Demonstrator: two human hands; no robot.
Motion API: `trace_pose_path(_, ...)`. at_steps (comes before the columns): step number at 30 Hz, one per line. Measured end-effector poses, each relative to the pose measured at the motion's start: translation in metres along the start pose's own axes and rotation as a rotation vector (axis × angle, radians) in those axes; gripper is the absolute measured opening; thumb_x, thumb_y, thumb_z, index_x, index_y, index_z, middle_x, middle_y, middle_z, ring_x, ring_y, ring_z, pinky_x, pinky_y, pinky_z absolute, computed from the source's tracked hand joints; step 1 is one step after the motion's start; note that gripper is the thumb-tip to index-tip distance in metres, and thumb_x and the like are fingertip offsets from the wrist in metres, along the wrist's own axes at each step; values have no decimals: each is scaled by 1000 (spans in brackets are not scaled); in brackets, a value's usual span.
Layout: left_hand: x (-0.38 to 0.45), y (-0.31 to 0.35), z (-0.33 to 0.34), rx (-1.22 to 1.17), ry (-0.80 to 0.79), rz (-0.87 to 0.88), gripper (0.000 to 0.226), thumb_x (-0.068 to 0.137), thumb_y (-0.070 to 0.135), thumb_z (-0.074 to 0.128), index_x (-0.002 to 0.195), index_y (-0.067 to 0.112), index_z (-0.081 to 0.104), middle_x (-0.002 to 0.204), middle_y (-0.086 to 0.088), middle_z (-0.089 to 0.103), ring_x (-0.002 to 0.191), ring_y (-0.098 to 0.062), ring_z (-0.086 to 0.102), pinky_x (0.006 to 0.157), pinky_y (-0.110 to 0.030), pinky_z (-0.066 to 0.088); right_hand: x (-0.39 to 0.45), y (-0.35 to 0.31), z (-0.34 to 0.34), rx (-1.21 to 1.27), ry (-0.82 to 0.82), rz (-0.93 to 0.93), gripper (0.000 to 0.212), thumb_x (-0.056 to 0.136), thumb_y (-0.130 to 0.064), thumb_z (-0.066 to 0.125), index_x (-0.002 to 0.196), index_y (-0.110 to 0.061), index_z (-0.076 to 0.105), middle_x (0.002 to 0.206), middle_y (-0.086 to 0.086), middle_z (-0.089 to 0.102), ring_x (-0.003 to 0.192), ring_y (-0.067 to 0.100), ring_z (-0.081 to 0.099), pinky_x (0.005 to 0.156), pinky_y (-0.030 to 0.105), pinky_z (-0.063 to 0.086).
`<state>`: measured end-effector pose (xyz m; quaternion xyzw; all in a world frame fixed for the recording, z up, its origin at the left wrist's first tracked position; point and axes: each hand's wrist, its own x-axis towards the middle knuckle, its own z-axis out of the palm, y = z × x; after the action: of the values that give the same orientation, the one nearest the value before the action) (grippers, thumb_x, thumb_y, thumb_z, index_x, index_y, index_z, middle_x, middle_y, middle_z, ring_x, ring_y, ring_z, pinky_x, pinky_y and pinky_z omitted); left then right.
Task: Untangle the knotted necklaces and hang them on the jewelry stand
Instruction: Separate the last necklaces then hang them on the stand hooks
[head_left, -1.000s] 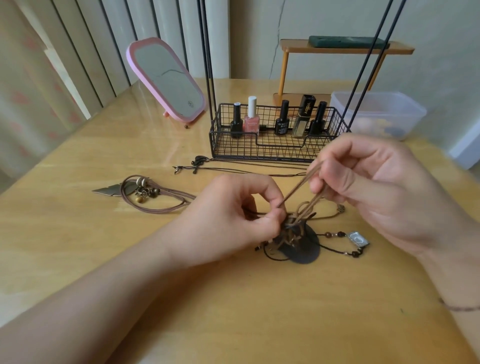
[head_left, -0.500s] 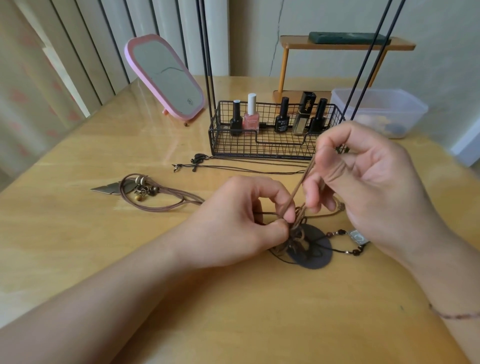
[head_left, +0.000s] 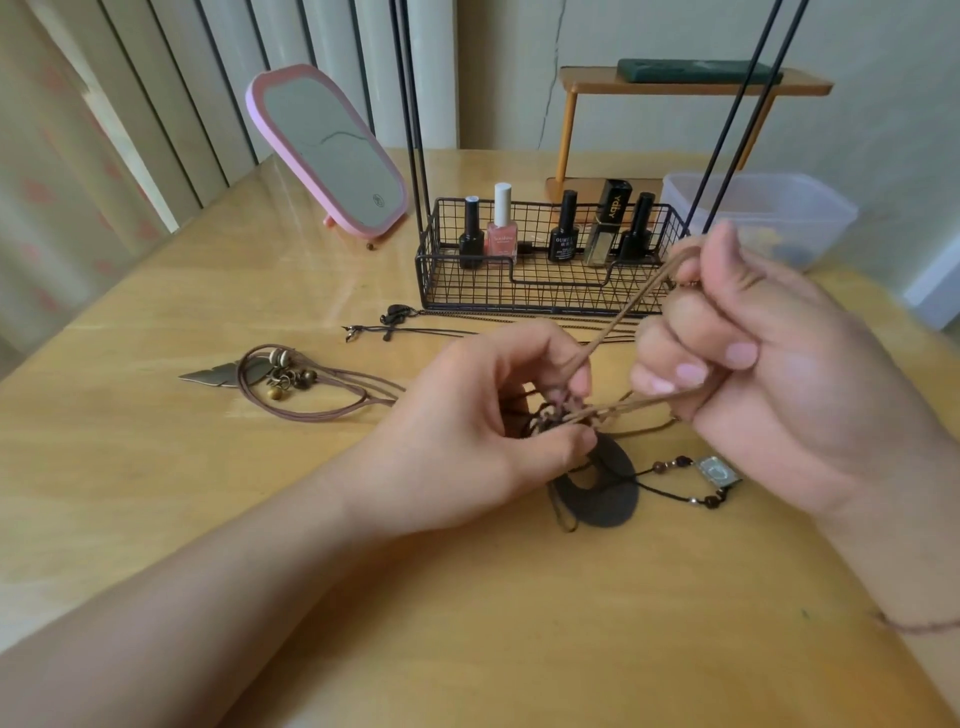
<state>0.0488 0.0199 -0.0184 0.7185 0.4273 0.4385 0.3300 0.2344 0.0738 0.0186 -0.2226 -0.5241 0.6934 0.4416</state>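
My left hand (head_left: 483, 431) pinches the knot of tangled cords (head_left: 558, 415) just above a dark round pendant (head_left: 602, 493) lying on the table. My right hand (head_left: 753, 364) is closed around the tan cord (head_left: 634, 306), which runs taut from the knot up and to the right. A black beaded cord with a silver square charm (head_left: 719, 472) trails right of the pendant. Another brown necklace with a leaf charm and beads (head_left: 280, 379) lies at the left. The jewelry stand (head_left: 545, 280), a black wire basket with tall rods, is behind my hands.
Several nail polish bottles (head_left: 502, 228) stand in the basket. A thin black necklace (head_left: 415, 327) lies in front of it. A pink mirror (head_left: 327, 150) stands back left, a clear plastic box (head_left: 769, 213) back right, and a small wooden shelf (head_left: 691, 88) behind.
My right hand has pulled the tan cord higher and further right, stretching it taut. My left hand stays on the knot, shifted slightly up off the pendant.
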Motion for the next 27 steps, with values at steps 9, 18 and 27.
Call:
trace_pose_path(9,0,-6,-2,-348,10,22,29,91,6,62,115,14,47,75,-18,55,63,-25,42,56,-17,37,3,-3,-23,-861,-22,-329,41,75,-45,76,109,-34,56,74,-7,42,73,13,43,71,28,41)
trace_pose_path(18,2,-5,-7,-459,-10,-35,24,84,-1,58,108,2,55,75,5,66,60,3,59,59,-5,43,8,6,-34,-1275,-140,-462,21,84,-56,61,91,-39,72,74,-18,48,78,7,47,66,22,32)
trace_pose_path(27,2,-3,-9,-397,-74,-131,7,88,6,58,92,11,57,72,12,56,59,0,48,54,-7,38,3,17,-17,-1209,-51,-519,14,92,-40,55,80,-40,61,125,-10,45,124,14,38,107,17,22)
